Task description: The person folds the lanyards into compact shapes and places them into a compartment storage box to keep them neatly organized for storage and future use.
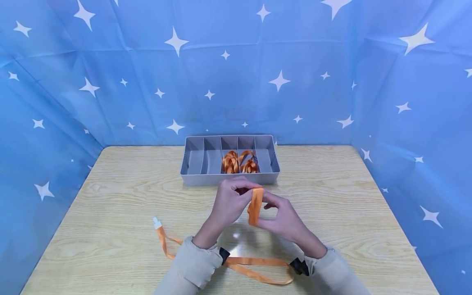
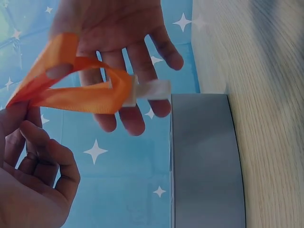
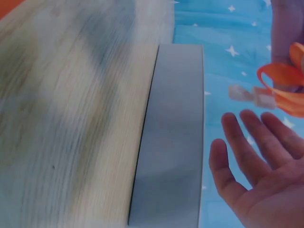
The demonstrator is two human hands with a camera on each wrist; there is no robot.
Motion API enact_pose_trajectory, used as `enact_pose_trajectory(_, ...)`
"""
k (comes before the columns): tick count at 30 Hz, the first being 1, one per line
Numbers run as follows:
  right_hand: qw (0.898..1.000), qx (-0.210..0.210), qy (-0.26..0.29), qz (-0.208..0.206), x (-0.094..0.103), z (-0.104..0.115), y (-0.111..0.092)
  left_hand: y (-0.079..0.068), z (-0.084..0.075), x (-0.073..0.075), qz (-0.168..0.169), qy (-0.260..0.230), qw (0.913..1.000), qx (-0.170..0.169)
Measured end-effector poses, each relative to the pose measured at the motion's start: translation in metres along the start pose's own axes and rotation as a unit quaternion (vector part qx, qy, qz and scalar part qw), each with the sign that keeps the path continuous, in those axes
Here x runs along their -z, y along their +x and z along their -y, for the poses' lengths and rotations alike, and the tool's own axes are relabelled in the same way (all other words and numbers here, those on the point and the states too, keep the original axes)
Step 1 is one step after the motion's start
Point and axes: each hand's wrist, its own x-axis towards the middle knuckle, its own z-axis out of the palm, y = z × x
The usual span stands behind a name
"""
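Pinching a flat orange ribbon lanyard (image 1: pixel 256 206) in the left grip (image 1: pixel 229 203), touching it with the unclenched, straight-fingered right grip (image 1: pixel 285 217).

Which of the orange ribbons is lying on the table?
The loosely spread ribbon, partly hidden by the left sleeve. The left hand pinches another ribbon above the table, while the bundled ribbons sit inside the gray box.

Gray tray (image 1: pixel 229 179) took up back middle; tabletop (image 1: pixel 129 180) gave passing room either side. Dividers (image 1: pixel 203 156) limited entry to from above; orange coils (image 1: pixel 230 162) crowded third and fourth slots from left. Left hand (image 1: pixel 230 201), right hand (image 1: pixel 283 216) and held ribbon (image 1: pixel 255 207) blocked tray's front. Loose lanyard (image 1: pixel 250 261) crossed beneath left sleeve (image 1: pixel 197 262). Backdrop (image 1: pixel 228 82) closed back, sides.
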Motion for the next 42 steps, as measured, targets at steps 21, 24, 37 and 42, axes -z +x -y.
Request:
enact_pose_trajectory(21,0.998,0.004,0.062,-0.026,-0.018,0.003,0.002,0.002,0.000,0.004,-0.021,0.003,0.9995,0.025)
enact_pose_trajectory(24,0.997,0.005,0.072,-0.019,-0.019,0.001,0.001,0.002,0.001,0.006,-0.023,0.007,0.9994,0.027)
enact_pose_trajectory(37,0.986,-0.008,0.165,0.029,-0.015,0.011,-0.008,0.011,0.002,0.026,0.009,0.049,0.9988,-0.005)
enact_pose_trajectory(42,0.979,-0.010,0.195,0.062,-0.011,0.018,-0.011,0.014,0.004,0.032,0.020,0.045,0.9988,0.003)
